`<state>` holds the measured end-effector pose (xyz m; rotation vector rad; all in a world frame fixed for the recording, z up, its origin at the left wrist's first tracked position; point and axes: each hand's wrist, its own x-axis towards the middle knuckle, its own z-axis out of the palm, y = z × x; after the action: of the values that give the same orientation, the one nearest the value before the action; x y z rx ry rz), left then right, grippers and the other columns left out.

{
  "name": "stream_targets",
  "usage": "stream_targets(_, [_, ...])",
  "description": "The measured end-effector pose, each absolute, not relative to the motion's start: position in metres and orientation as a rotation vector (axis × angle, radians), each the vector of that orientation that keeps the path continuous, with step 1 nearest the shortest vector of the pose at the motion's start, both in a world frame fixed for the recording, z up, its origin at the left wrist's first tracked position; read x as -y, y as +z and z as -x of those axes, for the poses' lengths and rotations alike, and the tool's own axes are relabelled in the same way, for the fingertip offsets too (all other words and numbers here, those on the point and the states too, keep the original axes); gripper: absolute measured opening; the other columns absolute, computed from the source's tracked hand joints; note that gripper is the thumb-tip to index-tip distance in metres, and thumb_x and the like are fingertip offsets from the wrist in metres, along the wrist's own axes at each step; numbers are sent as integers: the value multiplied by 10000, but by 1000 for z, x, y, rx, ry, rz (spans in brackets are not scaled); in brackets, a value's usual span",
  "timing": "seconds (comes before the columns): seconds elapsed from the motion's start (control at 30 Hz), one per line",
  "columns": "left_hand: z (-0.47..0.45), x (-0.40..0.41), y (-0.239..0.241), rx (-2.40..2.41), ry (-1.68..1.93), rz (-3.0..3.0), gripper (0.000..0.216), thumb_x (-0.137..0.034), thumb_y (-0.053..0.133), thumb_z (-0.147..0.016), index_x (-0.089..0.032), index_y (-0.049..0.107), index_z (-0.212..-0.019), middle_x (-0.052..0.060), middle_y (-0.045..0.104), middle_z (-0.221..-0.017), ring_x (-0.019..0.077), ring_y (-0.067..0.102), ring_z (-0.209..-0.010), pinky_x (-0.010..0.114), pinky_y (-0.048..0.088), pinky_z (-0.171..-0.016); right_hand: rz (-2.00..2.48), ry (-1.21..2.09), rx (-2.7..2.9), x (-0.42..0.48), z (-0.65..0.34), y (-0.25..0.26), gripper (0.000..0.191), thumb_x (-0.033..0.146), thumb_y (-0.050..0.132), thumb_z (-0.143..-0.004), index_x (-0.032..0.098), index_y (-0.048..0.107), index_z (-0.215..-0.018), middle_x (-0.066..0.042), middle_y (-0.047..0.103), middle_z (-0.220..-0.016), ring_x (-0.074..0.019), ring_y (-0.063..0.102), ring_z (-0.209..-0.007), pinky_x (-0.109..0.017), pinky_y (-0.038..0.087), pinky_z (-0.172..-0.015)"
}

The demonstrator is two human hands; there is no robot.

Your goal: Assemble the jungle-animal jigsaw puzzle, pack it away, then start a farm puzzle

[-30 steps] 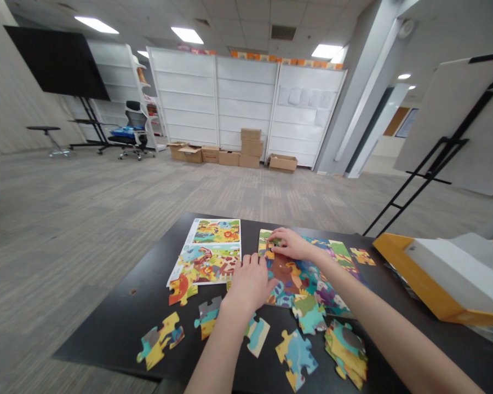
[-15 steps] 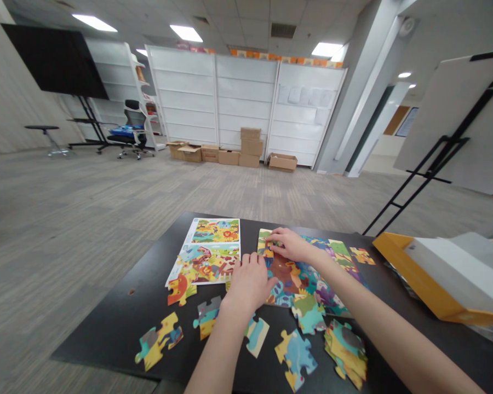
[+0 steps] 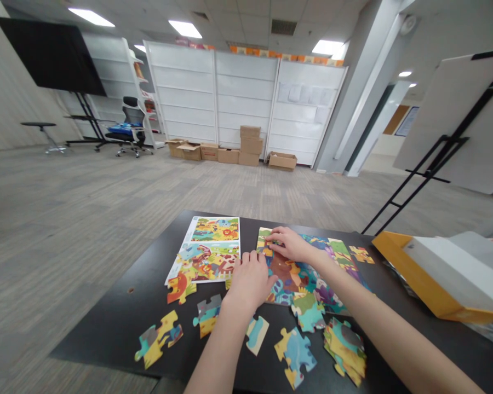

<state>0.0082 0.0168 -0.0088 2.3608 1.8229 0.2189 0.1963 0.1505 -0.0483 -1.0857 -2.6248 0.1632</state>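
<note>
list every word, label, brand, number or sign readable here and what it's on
Nothing is legible.
White printed picture sheet: margin marks too small.
Pale rectangular sheets on the white shelving: too blurred.
Brown cardboard box: reddish marks, too blurred.
Orange patterned row atop the shelving: too blurred.

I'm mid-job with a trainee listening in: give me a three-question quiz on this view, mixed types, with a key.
1. Which hand is nearer the far edge of the puzzle, left or right?
2. True or false: the printed sheet lies to the left of the puzzle.
3. Choose one. At the right side of the table there is: (a) a yellow box; (b) a lamp; (c) a mug.

Key:
1. The right hand.
2. True.
3. a.
</note>
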Motion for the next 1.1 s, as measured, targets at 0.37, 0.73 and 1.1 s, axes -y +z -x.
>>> stream_targets(0.37, [-4, -16, -8, -1776, 247, -2373, 491, -443, 570, -944, -101, 608, -1294, 190, 636, -1250, 359, 573, -1186, 492, 472, -1008, 959, 184, 2622, -152, -200, -47, 296, 299, 589, -963, 247, 719, -1224, -139, 653, -1237, -283, 621, -1149, -464, 496, -1020])
stream_targets(0.73, [-5, -17, -4, -1756, 234, -2346, 494, -441, 567, -941, -103, 605, -1299, 209, 635, -1257, 374, 566, -1223, 499, 464, -1021, 944, 181, 2639, -151, -200, -48, 292, 291, 574, -963, 223, 717, -1208, -144, 648, -1225, -279, 625, -1142, -459, 501, -1015])
stream_targets(1.1, [77, -19, 16, -1781, 404, -2170, 397, -289, 407, -981, -176, 617, -1299, 144, 656, -1338, 278, 615, -1239, 367, 451, -1036, 1030, 209, 2246, -109, -225, -15, 354, 331, 581, -950, 237, 605, -1290, -112, 678, -1227, -269, 652, -1124, -459, 528, -992])
